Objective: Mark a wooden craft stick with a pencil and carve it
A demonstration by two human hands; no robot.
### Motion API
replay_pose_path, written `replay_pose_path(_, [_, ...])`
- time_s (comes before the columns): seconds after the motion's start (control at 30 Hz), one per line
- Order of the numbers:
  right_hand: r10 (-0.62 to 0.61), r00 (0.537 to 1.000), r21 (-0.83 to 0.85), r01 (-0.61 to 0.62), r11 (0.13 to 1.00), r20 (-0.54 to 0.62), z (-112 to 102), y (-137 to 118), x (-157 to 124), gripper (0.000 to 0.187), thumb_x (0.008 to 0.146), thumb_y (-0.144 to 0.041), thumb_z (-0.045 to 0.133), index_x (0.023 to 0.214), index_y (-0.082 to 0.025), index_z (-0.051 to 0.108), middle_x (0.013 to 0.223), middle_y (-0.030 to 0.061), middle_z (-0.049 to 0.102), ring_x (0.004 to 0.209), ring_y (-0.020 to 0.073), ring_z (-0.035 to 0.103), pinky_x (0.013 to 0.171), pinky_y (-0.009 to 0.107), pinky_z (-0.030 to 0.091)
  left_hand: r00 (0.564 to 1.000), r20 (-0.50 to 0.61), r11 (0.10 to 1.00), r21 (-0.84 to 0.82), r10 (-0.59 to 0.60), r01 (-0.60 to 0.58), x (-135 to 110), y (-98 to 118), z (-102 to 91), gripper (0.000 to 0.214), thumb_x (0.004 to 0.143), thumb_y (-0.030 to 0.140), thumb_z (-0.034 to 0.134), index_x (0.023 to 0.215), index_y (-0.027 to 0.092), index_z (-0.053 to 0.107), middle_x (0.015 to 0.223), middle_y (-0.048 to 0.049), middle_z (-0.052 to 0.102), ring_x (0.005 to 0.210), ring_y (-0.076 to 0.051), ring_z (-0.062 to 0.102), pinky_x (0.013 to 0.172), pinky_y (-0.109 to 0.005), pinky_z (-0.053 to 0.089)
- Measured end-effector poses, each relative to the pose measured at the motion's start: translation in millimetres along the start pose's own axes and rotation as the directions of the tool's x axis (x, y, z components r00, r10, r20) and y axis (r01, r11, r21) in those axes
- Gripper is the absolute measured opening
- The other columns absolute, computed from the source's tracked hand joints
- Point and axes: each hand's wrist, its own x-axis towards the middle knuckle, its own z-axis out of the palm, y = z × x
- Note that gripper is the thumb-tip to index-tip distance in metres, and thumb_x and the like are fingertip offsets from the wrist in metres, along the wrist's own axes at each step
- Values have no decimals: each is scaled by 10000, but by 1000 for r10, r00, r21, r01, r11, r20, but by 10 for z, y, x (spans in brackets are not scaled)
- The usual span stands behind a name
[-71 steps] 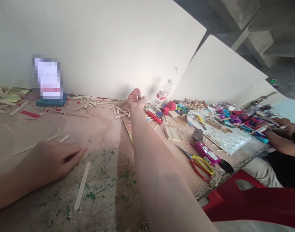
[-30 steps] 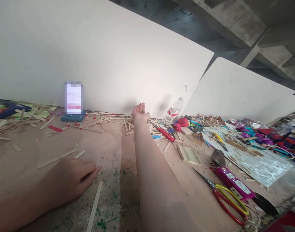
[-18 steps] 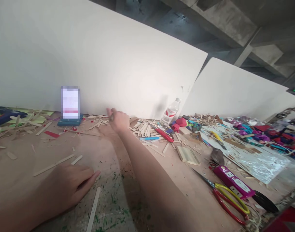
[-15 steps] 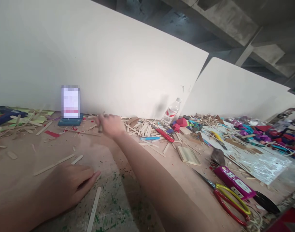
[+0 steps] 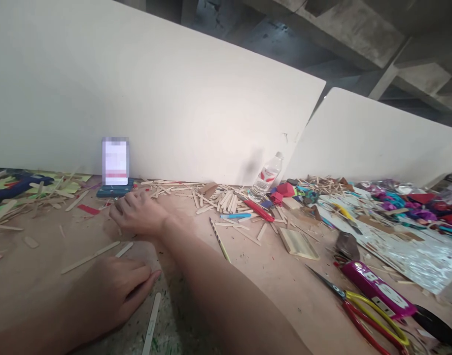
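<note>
My right hand (image 5: 139, 214) reaches across to the left, back up, over the wooden table (image 5: 270, 276). Its fingers are curled down, and what they hold is hidden. It lies just in front of a phone (image 5: 115, 161) propped on a teal stand (image 5: 111, 191). My left hand (image 5: 113, 291) rests flat on the table near me, fingers stretched out, holding nothing. A pale craft stick (image 5: 152, 325) lies beside its fingertips, and two more sticks (image 5: 90, 256) lie between my hands.
A heap of craft sticks (image 5: 222, 197), a water bottle (image 5: 268, 175), a red knife (image 5: 259, 209) and a stick panel (image 5: 297, 242) lie at centre right. Scissors (image 5: 373, 320) and a purple tool (image 5: 377, 291) lie near right. A blue glue gun (image 5: 22, 181) sits far left. White boards (image 5: 174, 98) stand behind.
My right hand has swung left from the stick heap by the bottle and turned palm down in front of the phone. The left hand has stayed put. The view has tilted.
</note>
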Motion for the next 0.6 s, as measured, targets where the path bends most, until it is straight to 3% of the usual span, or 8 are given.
replay_pose_path(0.2, [-28, 1000, -36, 28, 999, 4, -29, -46, 27, 315, 1044, -356, 675, 1291, -162, 670, 1228, 94, 710, 1061, 241, 713, 898, 448, 628, 999, 15, 999, 39, 34, -34, -6, 2, -1, 433, 1087, 217, 465, 661, 237, 538, 561, 52, 573, 472, -132, 601, 514, -351, 355])
replay_pose_path(0.4, [-1, 996, -20, 3, 1000, 86, -68, -44, 12, 343, 1042, -362, 677, 1323, -167, 659, 1284, 105, 694, 1109, 255, 703, 927, 466, 621, 992, -17, 989, 75, 126, -125, 27, 6, -22, 418, 1081, 176, 465, 671, 231, 528, 570, 43, 563, 472, -132, 586, 513, -349, 358])
replay_pose_path(0.53, [57, 992, 17, -59, 998, 111, -162, -21, -5, 368, 1036, -365, 686, 1349, -176, 648, 1339, 114, 674, 1144, 264, 694, 953, 484, 614, 959, -12, 941, 197, 283, -275, 174, 123, -73, 333, 1021, 124, 524, 707, 217, 588, 590, 6, 580, 491, -169, 575, 482, -375, 318])
replay_pose_path(0.6, [135, 985, 49, -141, 989, 108, -208, -5, -22, 392, 1029, -369, 696, 1368, -178, 641, 1369, 120, 662, 1171, 277, 688, 971, 500, 609, 904, 16, 872, 256, 428, -417, 311, 262, -100, 328, 987, 140, 565, 668, 218, 570, 551, 7, 522, 455, -166, 500, 454, -366, 257])
